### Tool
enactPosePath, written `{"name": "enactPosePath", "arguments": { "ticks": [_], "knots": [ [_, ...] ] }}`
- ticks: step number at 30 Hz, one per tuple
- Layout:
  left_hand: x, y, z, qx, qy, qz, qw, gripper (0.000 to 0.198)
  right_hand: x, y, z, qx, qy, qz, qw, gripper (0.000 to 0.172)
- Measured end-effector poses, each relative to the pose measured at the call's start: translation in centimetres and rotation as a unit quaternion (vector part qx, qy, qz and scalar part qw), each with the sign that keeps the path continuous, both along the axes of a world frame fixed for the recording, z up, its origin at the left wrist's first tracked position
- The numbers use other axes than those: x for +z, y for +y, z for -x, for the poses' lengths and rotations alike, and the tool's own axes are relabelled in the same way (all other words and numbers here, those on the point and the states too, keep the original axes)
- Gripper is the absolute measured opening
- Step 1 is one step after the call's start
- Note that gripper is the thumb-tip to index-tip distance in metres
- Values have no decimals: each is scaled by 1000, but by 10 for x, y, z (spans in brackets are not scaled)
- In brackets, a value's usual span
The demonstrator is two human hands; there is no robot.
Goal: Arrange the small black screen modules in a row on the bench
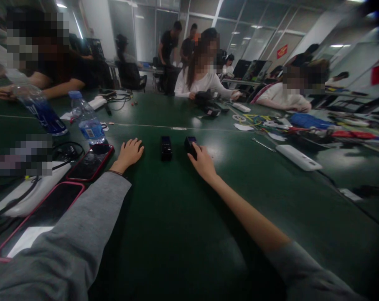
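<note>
My left hand [132,151] lies palm down on the green table [164,234], fingers stretched out, holding nothing. To its right stands a small black box-shaped device [166,148] with a dark screen, touched by neither hand. A second black device [190,141] of similar look is at the fingers of my right hand [203,160]. The thumb is on its near side and the fingers reach over its right side, hiding part of it. Just left of my left hand is a phone in a red case [91,161].
Left of my forearm lie a larger pink-edged phone [48,213] and cables. Two water bottles [87,121] [40,104] stand behind them. On the right are a white power strip [298,157], a wrench [263,144] and tangled wires. Several people sit across the table.
</note>
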State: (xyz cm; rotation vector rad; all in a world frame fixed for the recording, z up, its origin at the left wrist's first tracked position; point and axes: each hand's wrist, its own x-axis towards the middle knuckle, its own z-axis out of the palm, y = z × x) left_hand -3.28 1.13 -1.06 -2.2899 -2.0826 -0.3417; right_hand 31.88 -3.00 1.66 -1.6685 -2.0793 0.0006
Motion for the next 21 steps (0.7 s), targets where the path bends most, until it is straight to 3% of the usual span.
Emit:
{"name": "enactPosePath", "arguments": {
  "ticks": [8, 21],
  "knots": [
    [-4, 1, 2, -6, -1, -13, 1000, 57, 1, -7, 6, 1, 4, -5, 1000, 61],
    [1, -1, 0, 3, -3, 8, 1000, 59, 3, -12, -7, -77, -6, -19, 997, 56]
  ]
}}
